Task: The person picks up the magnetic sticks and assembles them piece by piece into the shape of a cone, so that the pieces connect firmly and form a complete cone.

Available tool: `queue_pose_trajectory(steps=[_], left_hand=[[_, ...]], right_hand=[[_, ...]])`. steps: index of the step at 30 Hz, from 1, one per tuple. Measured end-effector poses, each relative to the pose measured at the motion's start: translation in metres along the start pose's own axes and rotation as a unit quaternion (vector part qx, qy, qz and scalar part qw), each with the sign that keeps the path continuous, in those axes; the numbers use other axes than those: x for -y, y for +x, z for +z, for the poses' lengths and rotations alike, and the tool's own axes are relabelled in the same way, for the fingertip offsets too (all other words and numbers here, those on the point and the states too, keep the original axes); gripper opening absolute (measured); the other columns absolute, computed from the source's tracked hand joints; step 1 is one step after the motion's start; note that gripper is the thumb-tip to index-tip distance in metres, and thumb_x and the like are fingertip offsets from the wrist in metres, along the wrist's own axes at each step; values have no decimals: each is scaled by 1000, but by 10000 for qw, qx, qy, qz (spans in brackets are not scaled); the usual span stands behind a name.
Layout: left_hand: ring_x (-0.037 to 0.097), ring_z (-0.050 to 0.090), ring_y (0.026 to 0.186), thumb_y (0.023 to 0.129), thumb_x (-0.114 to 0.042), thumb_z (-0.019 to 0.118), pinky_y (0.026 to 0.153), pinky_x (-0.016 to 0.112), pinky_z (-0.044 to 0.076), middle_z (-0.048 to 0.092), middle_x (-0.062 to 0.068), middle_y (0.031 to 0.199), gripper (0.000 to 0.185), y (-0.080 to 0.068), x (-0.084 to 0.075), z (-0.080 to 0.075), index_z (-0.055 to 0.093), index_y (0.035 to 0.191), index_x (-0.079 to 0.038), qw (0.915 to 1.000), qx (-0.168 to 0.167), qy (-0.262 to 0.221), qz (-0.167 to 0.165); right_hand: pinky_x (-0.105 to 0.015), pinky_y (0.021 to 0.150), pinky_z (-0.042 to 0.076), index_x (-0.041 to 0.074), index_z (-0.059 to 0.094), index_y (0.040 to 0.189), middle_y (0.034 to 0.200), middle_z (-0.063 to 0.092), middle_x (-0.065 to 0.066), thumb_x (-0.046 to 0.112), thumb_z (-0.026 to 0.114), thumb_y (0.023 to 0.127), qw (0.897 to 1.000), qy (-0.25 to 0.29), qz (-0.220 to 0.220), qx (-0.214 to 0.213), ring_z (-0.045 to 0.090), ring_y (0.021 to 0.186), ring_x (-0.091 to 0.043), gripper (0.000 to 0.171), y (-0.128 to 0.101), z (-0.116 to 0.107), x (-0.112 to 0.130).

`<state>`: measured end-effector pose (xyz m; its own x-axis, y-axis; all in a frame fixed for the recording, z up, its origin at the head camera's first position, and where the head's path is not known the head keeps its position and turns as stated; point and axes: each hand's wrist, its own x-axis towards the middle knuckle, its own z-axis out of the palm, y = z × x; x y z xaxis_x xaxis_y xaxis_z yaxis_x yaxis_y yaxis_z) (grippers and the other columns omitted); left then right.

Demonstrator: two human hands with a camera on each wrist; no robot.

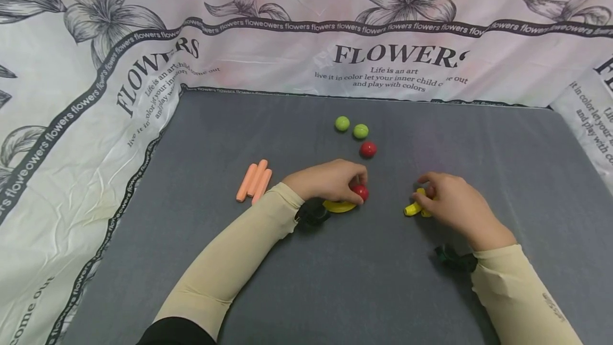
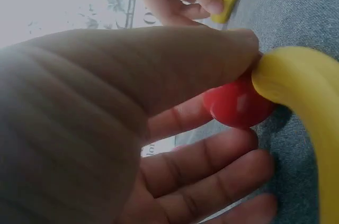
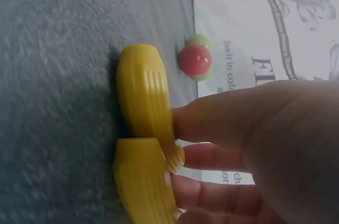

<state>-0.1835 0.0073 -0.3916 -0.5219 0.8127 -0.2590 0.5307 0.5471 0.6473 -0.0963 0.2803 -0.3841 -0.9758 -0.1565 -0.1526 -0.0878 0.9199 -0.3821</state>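
My left hand point(image 1: 330, 181) pinches a small glossy red ball point(image 1: 361, 192) between thumb and fingers, its other fingers loosely bent in the left wrist view. Right against that ball lies a curved yellow toy banana point(image 1: 339, 206), partly covered by the hand in the head view. To the right, my right hand point(image 1: 457, 206) has thumb and index finger at a ribbed yellow toy banana point(image 3: 142, 89), pinching its side close over the tabletop. A second ribbed yellow piece point(image 3: 139, 176) lies beside it, near the other fingertips.
Two green balls point(image 1: 342, 123) and another red ball point(image 1: 367, 149) sit farther back on the grey tabletop point(image 1: 297, 126). Several orange sticks point(image 1: 246, 182) lie left of my left forearm. A flower-printed cloth point(image 1: 268, 63) borders the table's back and left edges.
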Motion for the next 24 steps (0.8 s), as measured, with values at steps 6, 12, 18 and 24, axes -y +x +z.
queue_pose_trajectory(steps=[6, 12, 18, 24], left_hand=[[10, 63, 95, 94, -24, 81, 83, 23, 50, 69, -4, 102, 22, 2, -3, 2, 70, 111, -17, 9996, 42, 224, 155], [10, 62, 95, 93, -23, 81, 86, 23, 49, 70, -5, 101, 20, 3, -9, 4, 72, 110, -16, 9984, 157, 386, 386], [8, 63, 95, 94, -20, 80, 85, 20, 49, 71, -8, 102, 20, 2, -11, 6, 76, 114, -18, 9967, 334, 321, 670], [8, 64, 96, 95, -18, 80, 87, 20, 49, 73, -9, 107, 25, 1, -14, 8, 78, 120, -18, 9953, 443, 320, 799]], right_hand=[[-33, 50, 35, 4, 73, 112, 65, 57, 2, 27, 72, 98, 10000, -29, -15, -59, 48, 56, -17, 27, -1, 3, 5], [-34, 53, 38, 6, 76, 108, 71, 62, 1, 28, 73, 96, 9999, -47, 38, -105, 50, 59, -17, 25, -1, 10, 13], [-34, 53, 40, 6, 76, 107, 73, 63, 0, 26, 73, 96, 9999, -89, -17, -145, 51, 60, -17, 23, -1, 17, 20], [-33, 51, 42, 5, 75, 104, 72, 66, 0, 23, 70, 97, 9990, -66, -203, -403, 52, 57, -15, 19, -1, 22, 24]])
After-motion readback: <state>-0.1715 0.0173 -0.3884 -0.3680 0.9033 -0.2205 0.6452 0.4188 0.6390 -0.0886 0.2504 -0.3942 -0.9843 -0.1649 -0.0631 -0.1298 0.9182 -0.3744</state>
